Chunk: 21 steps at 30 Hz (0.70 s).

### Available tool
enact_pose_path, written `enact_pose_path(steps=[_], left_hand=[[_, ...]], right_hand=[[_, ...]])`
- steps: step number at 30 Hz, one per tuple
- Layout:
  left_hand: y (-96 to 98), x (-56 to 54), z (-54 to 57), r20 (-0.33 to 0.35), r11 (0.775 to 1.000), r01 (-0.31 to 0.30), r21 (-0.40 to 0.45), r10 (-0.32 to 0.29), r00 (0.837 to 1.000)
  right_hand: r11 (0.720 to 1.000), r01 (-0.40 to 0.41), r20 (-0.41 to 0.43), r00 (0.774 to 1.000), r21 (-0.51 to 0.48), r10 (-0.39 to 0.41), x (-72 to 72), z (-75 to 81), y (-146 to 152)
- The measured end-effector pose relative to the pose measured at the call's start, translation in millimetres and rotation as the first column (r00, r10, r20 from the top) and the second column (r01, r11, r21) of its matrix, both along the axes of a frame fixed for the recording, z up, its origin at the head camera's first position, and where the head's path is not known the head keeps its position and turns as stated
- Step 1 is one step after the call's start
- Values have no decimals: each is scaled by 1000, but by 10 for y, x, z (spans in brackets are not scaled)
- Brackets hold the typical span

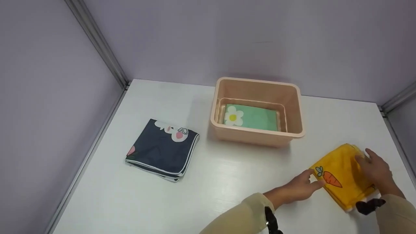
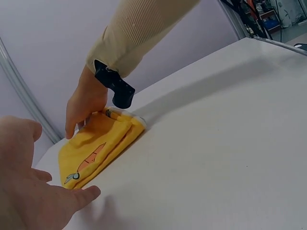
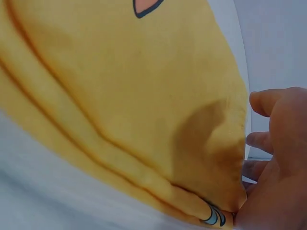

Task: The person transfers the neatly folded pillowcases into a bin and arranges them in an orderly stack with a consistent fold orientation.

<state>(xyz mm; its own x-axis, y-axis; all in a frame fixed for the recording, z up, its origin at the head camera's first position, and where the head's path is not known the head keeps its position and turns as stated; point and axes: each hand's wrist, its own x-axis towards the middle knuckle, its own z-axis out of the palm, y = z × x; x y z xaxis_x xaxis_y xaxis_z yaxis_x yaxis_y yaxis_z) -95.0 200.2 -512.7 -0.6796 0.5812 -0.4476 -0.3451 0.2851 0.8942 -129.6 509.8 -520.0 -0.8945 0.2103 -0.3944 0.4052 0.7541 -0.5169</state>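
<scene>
A folded yellow cloth (image 1: 344, 177) with a printed orange carrot lies at the right of the table. My left hand (image 1: 297, 188) is at its left edge, thumb and fingers spread apart with the fingertips right at the fabric. On the opposite side, my right hand (image 1: 375, 169) reaches over the right edge of the cloth. Up close in the right wrist view, the fingers (image 3: 261, 103) of that hand are spaced along the edge of the yellow fabric. Layered folds of the cloth show in the left wrist view too.
A pink plastic bin (image 1: 256, 138) stands near the back wall, with a folded green cloth (image 1: 258, 118) with a white flower inside. To the left lies a folded navy cloth (image 1: 162, 149) with white trim. Walls bound the white table (image 1: 195, 208) at the back and sides.
</scene>
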Motion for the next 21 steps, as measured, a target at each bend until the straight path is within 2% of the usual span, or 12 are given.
enact_pose_path(steps=[4, 10, 15, 21], left_hand=[[29, 7, -29, 31, 1000, -1, 15, 0, 1000], [79, 8, -56, 79, 1000, 11, -12, -10, 997], [109, -14, -49, 92, 999, 20, -45, -16, 996], [131, -27, -55, 103, 1000, 9, -13, -7, 995]], right_hand=[[999, -17, 18, 1000, -39, 18, 14, -18, 8], [997, -38, 48, 998, -74, 42, 25, 3, 25], [994, -48, 85, 995, -97, 56, 17, 34, 29], [992, -87, 46, 995, -90, 91, 45, 41, 37]])
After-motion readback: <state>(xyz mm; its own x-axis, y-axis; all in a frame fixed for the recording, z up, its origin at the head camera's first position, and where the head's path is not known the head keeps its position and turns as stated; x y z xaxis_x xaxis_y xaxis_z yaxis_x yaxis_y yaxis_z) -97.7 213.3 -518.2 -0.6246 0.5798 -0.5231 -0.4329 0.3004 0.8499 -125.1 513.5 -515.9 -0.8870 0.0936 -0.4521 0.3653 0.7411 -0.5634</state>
